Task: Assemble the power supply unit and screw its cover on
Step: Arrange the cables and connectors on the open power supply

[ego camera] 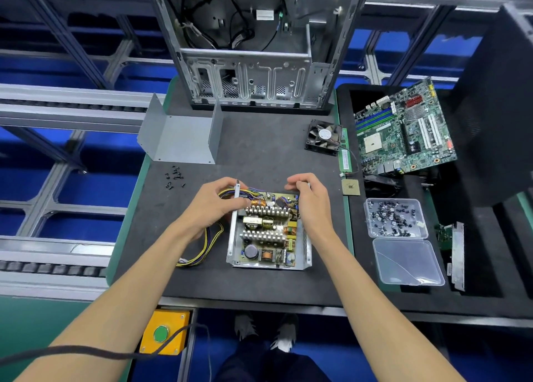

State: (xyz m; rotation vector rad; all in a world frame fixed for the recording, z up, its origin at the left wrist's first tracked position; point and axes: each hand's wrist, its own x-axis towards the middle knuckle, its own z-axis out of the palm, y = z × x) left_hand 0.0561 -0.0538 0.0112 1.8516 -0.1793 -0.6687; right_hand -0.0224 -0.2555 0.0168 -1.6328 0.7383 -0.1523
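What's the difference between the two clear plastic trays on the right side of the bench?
The farther clear tray is filled with small dark screws, while the nearer clear tray looks nearly empty, so its pale bottom shows through. The farther one lies closer to the motherboard, the nearer one closer to the bench's front edge. Both are shallow, transparent, rounded rectangles of about equal size, lying flat and joined edge to edge, like a box and its opened lid.

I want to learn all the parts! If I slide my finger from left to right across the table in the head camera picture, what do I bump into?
Little black screws → yellow cable bundle → open power supply unit → square chip → clear box of screws
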